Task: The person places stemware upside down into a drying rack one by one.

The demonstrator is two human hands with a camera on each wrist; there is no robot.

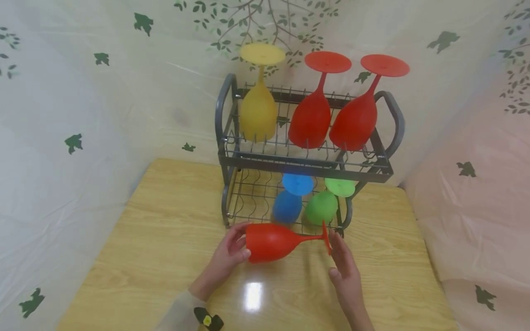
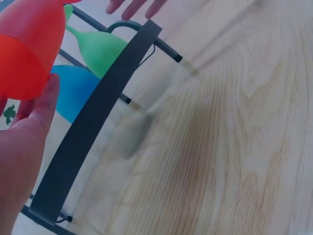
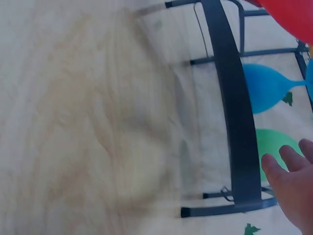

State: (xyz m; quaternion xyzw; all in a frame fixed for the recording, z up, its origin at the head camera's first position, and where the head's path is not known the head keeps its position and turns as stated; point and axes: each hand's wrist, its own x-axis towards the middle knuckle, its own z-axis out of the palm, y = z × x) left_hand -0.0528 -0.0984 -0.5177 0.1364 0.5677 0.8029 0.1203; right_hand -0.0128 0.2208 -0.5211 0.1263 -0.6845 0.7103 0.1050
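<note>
A red wine glass (image 1: 271, 242) lies sideways in the air in front of the rack, its bowl to the left and its foot to the right. My left hand (image 1: 227, 253) grips it at the bowl's rim, thumb on the near side; the left wrist view shows fingers (image 2: 44, 105) against the red bowl. Close by the foot, my right hand (image 1: 345, 276) is held up with its fingers extended and nothing in its grasp. In the right wrist view the right hand's fingers (image 3: 293, 159) are spread, overlapping the green glass behind.
A dark two-tier wire rack (image 1: 306, 163) stands on the wooden table (image 1: 165, 220). Upside down on its upper tier are a yellow glass (image 1: 257, 112) and two red glasses (image 1: 310, 119). A blue glass (image 1: 287, 207) and a green glass (image 1: 322, 208) rest on the lower tier.
</note>
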